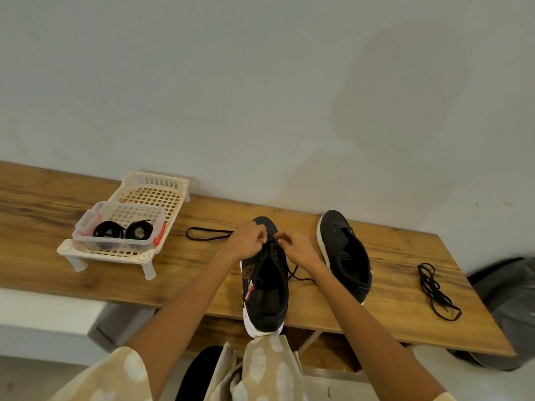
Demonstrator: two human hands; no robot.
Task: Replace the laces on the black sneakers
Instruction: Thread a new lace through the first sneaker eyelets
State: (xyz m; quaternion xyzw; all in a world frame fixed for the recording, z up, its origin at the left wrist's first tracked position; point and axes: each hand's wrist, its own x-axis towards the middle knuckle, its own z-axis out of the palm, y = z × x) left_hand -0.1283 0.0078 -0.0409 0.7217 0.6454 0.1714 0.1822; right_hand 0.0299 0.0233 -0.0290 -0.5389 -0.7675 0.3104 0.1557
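Hands [272,241] hiding sneaker's [265,285] front eyelets

A plain home corner: wooden bench [376,299] against a stained white wall [260,96], plastic rack [136,198] of oddments.

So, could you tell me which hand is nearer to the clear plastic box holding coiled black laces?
Left. The left hand works at the near black sneaker's front eyelets, on the side facing the clear plastic box; the right hand pinches lace on the far side.
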